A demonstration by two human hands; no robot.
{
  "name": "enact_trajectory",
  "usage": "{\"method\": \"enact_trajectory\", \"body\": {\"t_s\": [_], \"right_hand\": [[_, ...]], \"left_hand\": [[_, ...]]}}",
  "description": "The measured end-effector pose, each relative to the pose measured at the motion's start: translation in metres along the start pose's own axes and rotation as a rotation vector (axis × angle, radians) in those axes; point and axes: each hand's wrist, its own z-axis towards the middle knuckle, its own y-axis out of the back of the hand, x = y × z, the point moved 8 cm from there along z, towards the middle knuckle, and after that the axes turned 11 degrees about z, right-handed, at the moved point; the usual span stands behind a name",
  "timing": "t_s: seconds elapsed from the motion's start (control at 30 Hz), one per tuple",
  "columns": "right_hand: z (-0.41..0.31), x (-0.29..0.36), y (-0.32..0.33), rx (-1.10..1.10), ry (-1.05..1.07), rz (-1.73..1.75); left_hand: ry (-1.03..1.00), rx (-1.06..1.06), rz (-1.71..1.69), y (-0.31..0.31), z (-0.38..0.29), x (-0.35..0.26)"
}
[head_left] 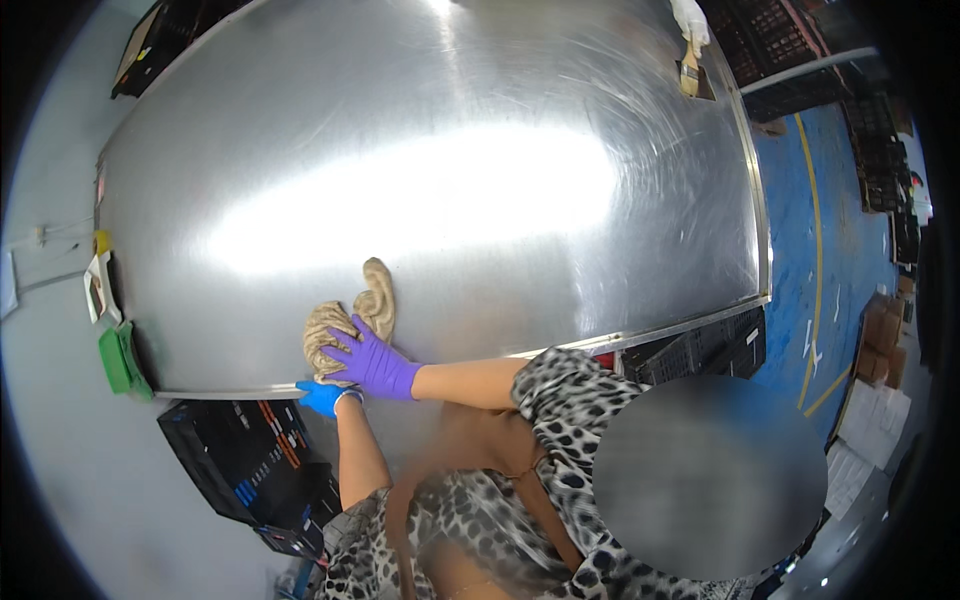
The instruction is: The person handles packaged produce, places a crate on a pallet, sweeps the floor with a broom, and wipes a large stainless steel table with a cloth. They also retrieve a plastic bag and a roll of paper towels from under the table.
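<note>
My right hand [375,364], in a purple glove, presses on a bunched beige cloth [324,330] with its fingers spread over the folds. A twisted end of the cloth stretches away from me across the metal tabletop [487,300]. Close below it, my left hand [324,397] wears a blue glove and rests at the table's near edge, its fingers partly hidden. At the far right, another person's white-gloved hand [694,30] holds a flat paintbrush [689,73] over a dark square spot [705,84] on the metal.
A raised metal rim [759,202] borders the table. Black plastic crates [697,352] stand below its near right side, and a black box [232,457] below the near left. A green container [120,360] sits by the left edge. Blue floor [787,225] lies to the right.
</note>
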Motion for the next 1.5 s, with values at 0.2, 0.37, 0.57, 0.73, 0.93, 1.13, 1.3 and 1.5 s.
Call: {"method": "enact_trajectory", "body": {"t_s": [0.2,0.37,0.57,0.73,0.93,1.13,1.3,1.5], "right_hand": [[-0.094,-0.084,0.094,-0.143,-0.271,-0.133],[-0.195,-0.188,0.267,-0.426,-0.565,-0.485],[-0.264,-0.323,0.409,-0.496,-0.832,-0.71],[-0.317,-0.421,0.527,-0.549,-1.098,-0.811],[-0.332,-0.416,0.612,-1.397,-0.979,-0.687],[-0.16,-0.318,0.419,-0.792,-0.587,-0.345],[-0.094,-0.336,0.335,-0.435,-0.282,-0.278],[-0.157,-0.472,0.497,-0.625,-0.697,-0.72]], "left_hand": [[-0.193,-0.123,0.447,-0.007,0.035,0.009],[-0.725,-0.489,0.599,-0.017,-0.026,-0.071],[-1.414,-0.061,0.095,-0.137,-0.313,-0.225],[-1.457,-0.092,0.524,-0.204,-0.395,-0.248],[-1.455,-0.063,0.475,-0.202,-0.408,-0.25],[-1.417,-0.066,0.535,-0.196,-0.4,-0.244],[-1.556,-0.163,0.385,-0.191,-0.404,-0.249],[-1.585,-0.17,0.284,-0.189,-0.399,-0.25]]}}
